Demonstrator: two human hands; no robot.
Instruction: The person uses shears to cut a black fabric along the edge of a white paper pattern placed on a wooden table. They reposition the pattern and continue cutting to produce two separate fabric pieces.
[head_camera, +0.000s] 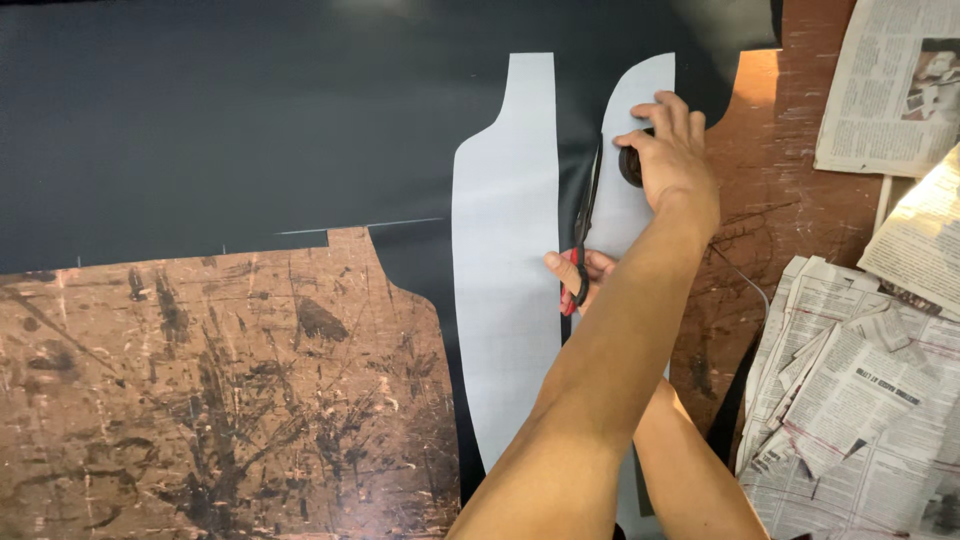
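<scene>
So the dark sheet material (250, 130) is spread flat over most of the table, and it's being cut between two pale paper patterns (505, 260). The red-handled scissors (582, 240) are gripped in the right hand (580, 275), blades pointing away along the pattern edge. The left hand (672, 150) is pressed down over a small dark round weight (632, 165), which pins the right-hand pattern. To cut well, the blades are best kept tight to the paper edge, with long strokes. Underneath, a scratched brown tabletop (200, 400) is seen, with newspaper sheets (860, 390) piled at the right. The room isn't shown.
</scene>
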